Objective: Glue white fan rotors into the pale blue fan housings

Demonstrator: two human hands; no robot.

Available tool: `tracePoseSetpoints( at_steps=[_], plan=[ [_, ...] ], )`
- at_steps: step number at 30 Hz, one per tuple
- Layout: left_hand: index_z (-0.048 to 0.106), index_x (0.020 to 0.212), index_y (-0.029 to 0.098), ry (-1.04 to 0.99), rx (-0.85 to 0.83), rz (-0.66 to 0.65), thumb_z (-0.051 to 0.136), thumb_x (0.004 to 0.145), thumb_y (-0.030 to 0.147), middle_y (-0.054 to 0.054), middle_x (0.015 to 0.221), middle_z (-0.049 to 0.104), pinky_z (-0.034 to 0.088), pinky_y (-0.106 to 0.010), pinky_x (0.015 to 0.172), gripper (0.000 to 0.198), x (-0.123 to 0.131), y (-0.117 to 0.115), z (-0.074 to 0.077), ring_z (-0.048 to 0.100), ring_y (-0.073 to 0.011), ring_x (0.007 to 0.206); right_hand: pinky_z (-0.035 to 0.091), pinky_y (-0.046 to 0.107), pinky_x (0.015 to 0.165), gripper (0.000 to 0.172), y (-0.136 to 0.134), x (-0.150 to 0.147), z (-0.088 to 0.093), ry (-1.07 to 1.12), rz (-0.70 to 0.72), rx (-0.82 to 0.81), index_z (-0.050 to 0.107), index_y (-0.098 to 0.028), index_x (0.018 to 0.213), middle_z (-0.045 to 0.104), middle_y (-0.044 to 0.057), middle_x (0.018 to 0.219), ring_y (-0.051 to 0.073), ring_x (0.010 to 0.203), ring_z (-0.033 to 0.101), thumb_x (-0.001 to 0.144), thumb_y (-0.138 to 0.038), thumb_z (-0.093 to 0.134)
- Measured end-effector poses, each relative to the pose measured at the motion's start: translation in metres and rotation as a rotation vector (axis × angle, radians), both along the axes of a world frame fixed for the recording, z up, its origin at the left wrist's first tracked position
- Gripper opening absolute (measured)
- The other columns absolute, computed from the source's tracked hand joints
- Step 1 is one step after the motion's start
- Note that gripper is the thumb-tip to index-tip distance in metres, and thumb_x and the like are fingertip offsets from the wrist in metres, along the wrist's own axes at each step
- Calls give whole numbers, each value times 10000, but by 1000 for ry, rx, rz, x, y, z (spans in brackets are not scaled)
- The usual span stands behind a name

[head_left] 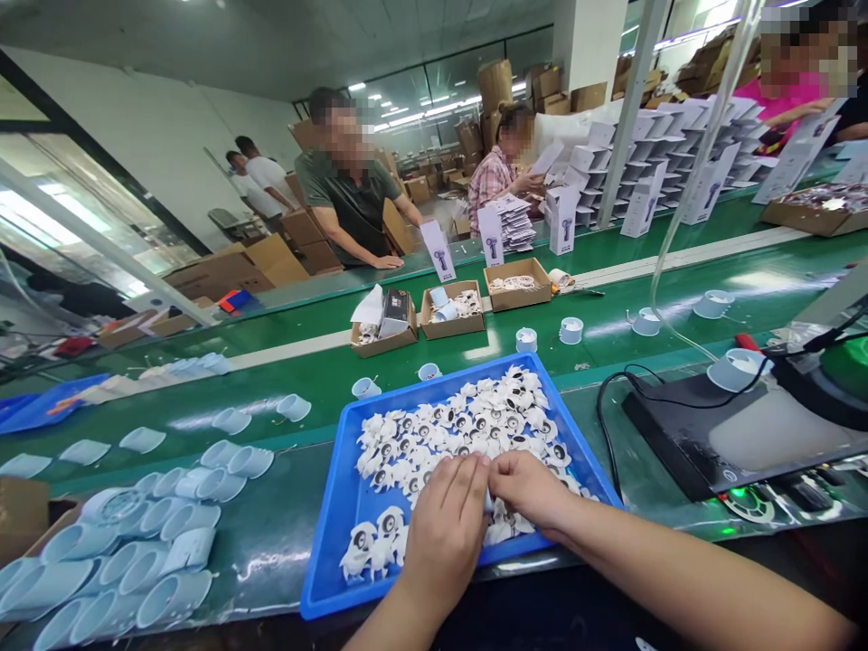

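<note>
2 hands, left [444, 533] and right [525, 488], pinch a pale blue piece [488, 503] above a tray [325, 561].

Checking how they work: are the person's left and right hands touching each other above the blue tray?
Touching. The head view shows the left hand meeting the right hand at the fingertips, above the white parts in the blue tray.
</note>
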State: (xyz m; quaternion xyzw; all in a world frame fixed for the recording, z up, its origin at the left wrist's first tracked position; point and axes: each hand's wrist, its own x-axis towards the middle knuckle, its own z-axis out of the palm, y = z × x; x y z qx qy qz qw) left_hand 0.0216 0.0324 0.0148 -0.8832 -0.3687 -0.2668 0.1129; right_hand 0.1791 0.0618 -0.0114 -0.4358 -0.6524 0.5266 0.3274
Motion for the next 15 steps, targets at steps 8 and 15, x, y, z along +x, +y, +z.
tracePoseSetpoints(
  at_steps=[8,15],
  plan=[
    [513,1299,241,-217,-315,23,739,782,256,-74,1208,681,474,-471,1009,565,-15,13,9,622,-272,1118,373,295,629,437,-18,26,24,-42,-14,193,678,-158,784,541,39,654,181,651,483,906,-519,464],
    [540,1295,288,-388,-430,-29,830,691,314,-63,1187,698,532,-434,965,670,-14,6,2,656,-269,1083,314,345,683,250,-39,38,48,-323,23,765,674,-191,991,592,57,787,219,744,502,886,-326,491]
  ],
)
